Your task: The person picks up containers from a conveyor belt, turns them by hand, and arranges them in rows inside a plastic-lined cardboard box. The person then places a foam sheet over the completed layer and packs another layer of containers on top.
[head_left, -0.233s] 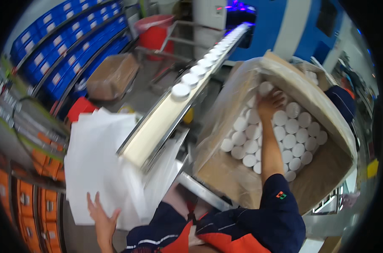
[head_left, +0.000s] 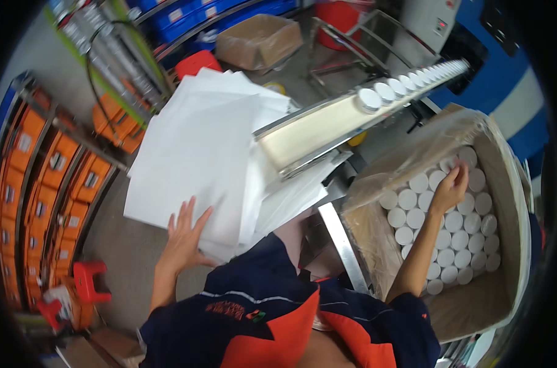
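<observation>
"So, where are the discs [head_left: 460, 240]?"

"Inside the box [head_left: 513, 264], white and round, packed side by side. Brown cardboard shows on the near side of them."

"And the right hand [head_left: 451, 186]?"

"Down in the box, toward its far side, over the discs. The fingers are drawn close together beside one of them; I can't tell whether they pinch it."

"What about the left hand [head_left: 187, 240]?"

"Left of the box, at the near edge of the white paper [head_left: 198, 141]. Fingers and thumb are spread wide, gripping nothing; I can't tell whether they touch the sheets."

"What stands around the box?"

"Clear film [head_left: 407, 158] hangs over its rim. A silver bar [head_left: 343, 245] runs just left of it. Beyond it on the left is a belt [head_left: 312, 138] with a row of discs, leading to a blue machine [head_left: 502, 73] past the box's far side."

"And farther off?"

"Well left of the box, orange bins [head_left: 57, 161] fill a rack, near a red stool [head_left: 92, 282]. Beyond the box, far left, sit a carton [head_left: 260, 42] and a red bucket [head_left: 336, 26]."
</observation>
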Available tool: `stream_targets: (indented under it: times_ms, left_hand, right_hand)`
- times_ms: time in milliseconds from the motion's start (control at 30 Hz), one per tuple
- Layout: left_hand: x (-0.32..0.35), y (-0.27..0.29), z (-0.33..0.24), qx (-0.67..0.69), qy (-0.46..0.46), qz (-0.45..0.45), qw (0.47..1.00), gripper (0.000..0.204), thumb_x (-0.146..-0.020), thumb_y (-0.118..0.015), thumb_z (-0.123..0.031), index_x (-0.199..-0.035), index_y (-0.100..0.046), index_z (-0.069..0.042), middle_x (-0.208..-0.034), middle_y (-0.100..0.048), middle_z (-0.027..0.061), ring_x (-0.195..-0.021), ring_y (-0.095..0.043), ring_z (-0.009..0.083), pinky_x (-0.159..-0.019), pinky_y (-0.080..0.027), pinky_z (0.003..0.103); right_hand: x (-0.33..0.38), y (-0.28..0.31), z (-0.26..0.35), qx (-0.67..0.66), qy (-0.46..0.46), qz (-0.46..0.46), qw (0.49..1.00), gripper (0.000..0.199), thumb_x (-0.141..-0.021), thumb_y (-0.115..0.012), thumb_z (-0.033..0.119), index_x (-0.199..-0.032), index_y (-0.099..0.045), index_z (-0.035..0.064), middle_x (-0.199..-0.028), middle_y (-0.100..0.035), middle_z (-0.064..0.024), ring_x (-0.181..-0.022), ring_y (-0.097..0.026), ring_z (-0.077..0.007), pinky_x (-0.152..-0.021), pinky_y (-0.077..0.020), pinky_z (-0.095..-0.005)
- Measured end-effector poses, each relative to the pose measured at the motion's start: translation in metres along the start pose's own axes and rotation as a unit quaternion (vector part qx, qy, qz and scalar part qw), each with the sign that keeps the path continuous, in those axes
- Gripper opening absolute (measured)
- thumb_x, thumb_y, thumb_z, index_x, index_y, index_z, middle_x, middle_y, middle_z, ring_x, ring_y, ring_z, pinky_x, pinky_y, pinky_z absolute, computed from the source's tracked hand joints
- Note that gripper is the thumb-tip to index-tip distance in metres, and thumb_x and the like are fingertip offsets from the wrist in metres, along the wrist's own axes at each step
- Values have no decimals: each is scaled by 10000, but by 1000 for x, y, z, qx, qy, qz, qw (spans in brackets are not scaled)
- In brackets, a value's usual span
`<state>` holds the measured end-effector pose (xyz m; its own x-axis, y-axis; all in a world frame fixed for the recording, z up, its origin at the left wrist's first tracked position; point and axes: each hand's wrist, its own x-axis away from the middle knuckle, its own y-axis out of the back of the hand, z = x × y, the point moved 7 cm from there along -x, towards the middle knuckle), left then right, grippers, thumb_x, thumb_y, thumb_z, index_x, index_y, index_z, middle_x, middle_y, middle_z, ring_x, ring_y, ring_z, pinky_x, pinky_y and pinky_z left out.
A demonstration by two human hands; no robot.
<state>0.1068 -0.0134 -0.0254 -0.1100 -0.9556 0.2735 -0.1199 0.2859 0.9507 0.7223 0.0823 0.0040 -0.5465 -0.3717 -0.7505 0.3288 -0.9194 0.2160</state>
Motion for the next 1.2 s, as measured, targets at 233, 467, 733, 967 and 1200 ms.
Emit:
stream_targets:
  times_ms: [233, 467, 733, 967, 1200]
  left_hand:
    - [7, -46, 14, -28, -81, -32, 996, 1119, -592, -901, -263, -1537, -305, -216, -1602, -181, 198, -1472, -210, 393, -1145, -186, 623]
    - [20, -65, 45, 108, -136, -186, 967, 677, -795, -746, -120, -1420, -488, -138, -1419, -520, 162, -1284, -499, 338, -1088, -324, 509]
    - [121, 79, 86, 158, -19, -780, 606, 505, -989, -510, -166, -1408, -346, 62, -1490, -352, 261, -1379, -380, 378, -1143, -280, 514]
    - [158, 184, 33, -186, -102, -793, 571, 646, -984, -563, -283, -1472, -262, 16, -1572, -178, 249, -1469, -195, 388, -1155, -251, 561]
    - [6, 195, -1, 168, -202, -620, 739, 971, -879, -650, -569, -1574, -145, -115, -1614, -97, 206, -1474, -157, 426, -1158, -258, 579]
  right_hand:
    - [273, -72, 323, -218, 383, 553, 707, 688, -798, -708, 145, -1439, -458, 168, -1542, -390, -110, -1308, -499, -275, -1031, -437, -475]
    - [366, -102, 342, -140, 546, 464, 683, 460, -821, -595, 108, -1280, -597, 65, -1372, -568, -94, -1245, -551, -249, -958, -472, -426]
    - [174, -74, 388, -315, 247, 273, 875, 306, -754, -680, -27, -1035, -696, 92, -915, -736, -52, -721, -681, -241, -624, -486, -353]
    - [114, -57, 294, -458, -149, 195, 855, 176, -950, -668, 154, -844, -682, 14, -687, -578, 19, -623, -477, -32, -526, -368, -229]
    - [42, 129, 116, -243, -195, -87, 946, 200, -947, -688, 192, -822, -641, 43, -689, -568, 45, -580, -434, -22, -493, -319, -203]
